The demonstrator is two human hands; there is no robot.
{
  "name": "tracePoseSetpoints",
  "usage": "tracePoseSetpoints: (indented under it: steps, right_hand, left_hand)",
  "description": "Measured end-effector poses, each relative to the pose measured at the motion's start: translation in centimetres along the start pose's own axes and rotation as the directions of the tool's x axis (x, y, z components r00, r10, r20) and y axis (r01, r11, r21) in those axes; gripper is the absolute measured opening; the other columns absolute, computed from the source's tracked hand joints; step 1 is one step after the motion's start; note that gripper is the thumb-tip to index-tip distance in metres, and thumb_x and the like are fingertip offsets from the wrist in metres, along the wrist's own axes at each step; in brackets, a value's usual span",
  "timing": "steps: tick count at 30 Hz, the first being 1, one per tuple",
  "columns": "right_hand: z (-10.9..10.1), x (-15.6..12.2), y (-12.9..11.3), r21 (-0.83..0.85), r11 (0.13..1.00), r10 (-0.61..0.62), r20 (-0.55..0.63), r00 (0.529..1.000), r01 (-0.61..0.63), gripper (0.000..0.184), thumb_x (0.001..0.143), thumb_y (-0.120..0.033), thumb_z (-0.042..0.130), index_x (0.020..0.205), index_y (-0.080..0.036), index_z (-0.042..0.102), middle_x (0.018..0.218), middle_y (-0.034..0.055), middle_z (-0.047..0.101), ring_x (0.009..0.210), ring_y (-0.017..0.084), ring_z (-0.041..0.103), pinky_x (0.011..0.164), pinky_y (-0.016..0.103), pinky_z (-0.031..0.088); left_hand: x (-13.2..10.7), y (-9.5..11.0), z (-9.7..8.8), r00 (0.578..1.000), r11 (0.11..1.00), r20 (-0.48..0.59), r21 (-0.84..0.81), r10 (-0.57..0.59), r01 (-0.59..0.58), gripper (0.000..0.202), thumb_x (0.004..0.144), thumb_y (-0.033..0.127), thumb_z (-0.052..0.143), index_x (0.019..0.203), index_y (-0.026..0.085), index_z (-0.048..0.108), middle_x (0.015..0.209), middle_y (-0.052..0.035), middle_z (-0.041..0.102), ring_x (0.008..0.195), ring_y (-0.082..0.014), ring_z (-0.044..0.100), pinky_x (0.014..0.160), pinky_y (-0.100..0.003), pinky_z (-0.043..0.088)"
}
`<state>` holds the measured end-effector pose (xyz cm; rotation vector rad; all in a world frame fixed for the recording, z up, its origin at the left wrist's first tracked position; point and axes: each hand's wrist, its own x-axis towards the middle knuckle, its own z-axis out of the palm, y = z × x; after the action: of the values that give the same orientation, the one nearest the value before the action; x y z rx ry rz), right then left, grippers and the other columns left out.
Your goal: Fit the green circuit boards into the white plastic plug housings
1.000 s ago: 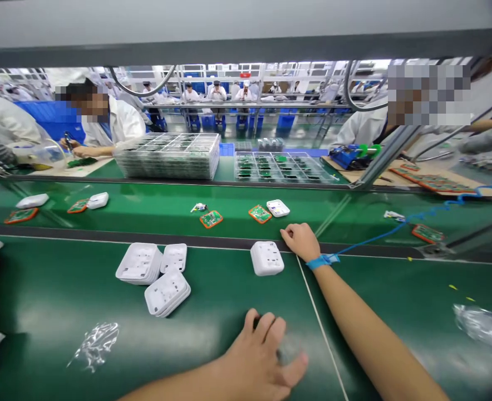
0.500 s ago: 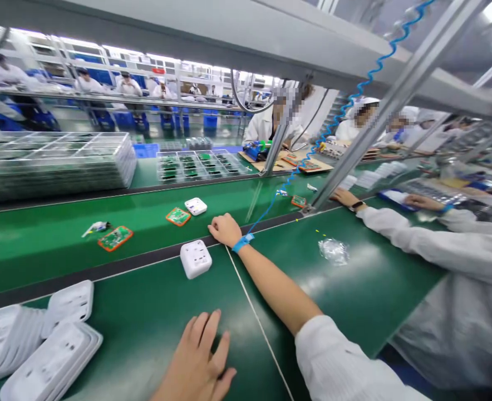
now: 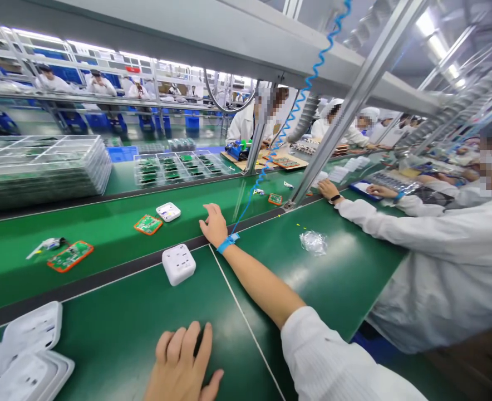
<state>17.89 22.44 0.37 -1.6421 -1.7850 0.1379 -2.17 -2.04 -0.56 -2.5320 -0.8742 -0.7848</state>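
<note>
My left hand (image 3: 183, 362) rests over the green work table (image 3: 116, 334) near the front, fingers spread, nothing in it. My right hand (image 3: 213, 227) reaches to the far edge of the table, over the green belt (image 3: 116, 228); its thumb stands apart from the fingers and it holds nothing. A blue strap (image 3: 228, 243) circles the right wrist. Between the hands, left of the right wrist, sits a white plastic case (image 3: 179, 264). On the belt lie a smaller white case piece (image 3: 168, 211) and an orange-edged green circuit board (image 3: 148, 224).
White plastic shells (image 3: 33, 356) are stacked at lower left. Another circuit board (image 3: 70, 256) lies on the belt beside a wired part (image 3: 49, 245). Clear trays (image 3: 83, 167) stand beyond. A metal post (image 3: 346, 106) and coiled blue cord (image 3: 290, 120) rise at right, near a co-worker's arm (image 3: 367, 220).
The view has swung right, and the things on the belt have shifted left relative to the table case. My right hand's fingers have spread from a curled pose. My left hand stays low, fingers spread.
</note>
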Motion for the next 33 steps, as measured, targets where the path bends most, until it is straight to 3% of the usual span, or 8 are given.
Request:
tracePoseSetpoints:
  steps: [4, 9, 13, 18, 20, 24, 29, 33]
  right_hand:
    - [0.2, -0.1, 0.2, 0.075, 0.995, 0.068, -0.030, 0.997, -0.065, 0.058, 0.086, -0.006, 0.045, 0.143, -0.021, 0.047, 0.156, 0.0148, 0.022, 0.087, 0.014, 0.066, 0.097, 0.037, 0.052]
    - [0.7, 0.3, 0.6, 0.126, 0.989, 0.083, -0.022, 0.996, -0.080, 0.061, 0.077, 0.004, 0.041, 0.131, -0.018, 0.055, 0.150, 0.0141, 0.023, 0.092, 0.012, 0.065, 0.097, 0.032, 0.052]
    - [0.9, 0.3, 0.8, 0.103, 0.991, 0.096, -0.051, 0.994, -0.090, 0.059, 0.073, 0.004, 0.044, 0.128, -0.013, 0.053, 0.143, 0.0170, 0.025, 0.104, 0.018, 0.060, 0.105, 0.036, 0.047]
    - [1.5, 0.4, 0.5, 0.018, 0.997, 0.071, -0.061, 0.996, -0.070, 0.059, 0.069, -0.002, 0.055, 0.126, -0.017, 0.055, 0.141, 0.0160, 0.030, 0.122, 0.030, 0.044, 0.109, 0.049, 0.038]
    - [1.1, 1.1, 1.1, -0.013, 0.999, 0.044, -0.032, 0.999, -0.045, 0.053, 0.074, -0.009, 0.058, 0.126, -0.019, 0.056, 0.137, 0.0144, 0.037, 0.123, 0.030, 0.042, 0.108, 0.049, 0.038]
    - [-2.8, 3.6, 5.8, -0.111, 0.993, 0.045, 0.052, 0.998, -0.039, 0.043, 0.081, -0.018, 0.063, 0.123, -0.018, 0.061, 0.131, 0.0131, 0.051, 0.125, 0.029, 0.044, 0.110, 0.045, 0.037]
    - [-10.9, 6.0, 15.4, -0.303, 0.916, 0.280, 0.016, 0.960, -0.262, 0.055, 0.082, -0.033, 0.075, 0.129, -0.010, 0.057, 0.145, 0.0254, 0.041, 0.133, 0.042, 0.039, 0.108, 0.063, 0.034]
    - [-14.3, 5.9, 20.1, -0.373, 0.870, 0.368, 0.054, 0.928, -0.323, 0.043, 0.094, -0.038, 0.065, 0.130, -0.017, 0.057, 0.135, 0.0119, 0.056, 0.118, 0.027, 0.059, 0.098, 0.051, 0.051]
  left_hand:
    - [0.1, -0.5, 0.2, 0.999, 0.999, 0.019, -0.027, 0.031, -0.031, 0.042, 0.087, 0.048, 0.060, 0.113, 0.015, 0.068, 0.109, -0.0145, 0.063, 0.101, -0.0307, 0.052, 0.092, -0.045, 0.034]
    - [0.6, -0.5, 0.4, 0.996, 0.994, 0.076, -0.102, 0.054, -0.046, 0.028, 0.088, 0.046, 0.060, 0.102, 0.024, 0.070, 0.108, -0.0069, 0.069, 0.097, -0.0276, 0.054, 0.089, -0.043, 0.032]
    - [0.5, -0.1, 0.5, 0.995, 0.993, 0.092, -0.121, 0.023, -0.012, 0.025, 0.089, 0.046, 0.059, 0.096, 0.025, 0.071, 0.104, -0.0042, 0.071, 0.096, -0.0257, 0.053, 0.091, -0.041, 0.031]
    - [-0.6, 0.4, 1.4, 0.994, 0.990, 0.003, -0.090, -0.106, 0.106, 0.036, 0.090, 0.054, 0.054, 0.092, 0.023, 0.072, 0.106, -0.0117, 0.069, 0.105, -0.0316, 0.052, 0.095, -0.048, 0.030]
    - [-0.7, 0.3, 1.6, 0.996, 0.992, -0.001, -0.089, -0.089, 0.088, 0.037, 0.089, 0.055, 0.055, 0.091, 0.023, 0.072, 0.105, -0.0124, 0.068, 0.106, -0.0325, 0.051, 0.095, -0.048, 0.031]
    - [-0.4, -0.2, 1.7, 0.994, 0.997, 0.108, -0.076, -0.008, 0.016, 0.037, 0.086, 0.059, 0.058, 0.097, 0.027, 0.071, 0.110, -0.0079, 0.069, 0.104, -0.0314, 0.051, 0.092, -0.046, 0.029]
    - [-0.2, -0.5, 1.9, 0.980, 0.996, 0.197, -0.086, 0.006, 0.011, 0.035, 0.088, 0.058, 0.056, 0.098, 0.028, 0.071, 0.110, -0.0070, 0.070, 0.101, -0.0299, 0.052, 0.090, -0.043, 0.028]
    - [0.1, -0.5, 2.3, 0.989, 0.996, 0.142, -0.073, -0.033, 0.044, 0.036, 0.087, 0.060, 0.057, 0.093, 0.027, 0.071, 0.106, -0.0076, 0.070, 0.099, -0.0297, 0.051, 0.089, -0.043, 0.027]
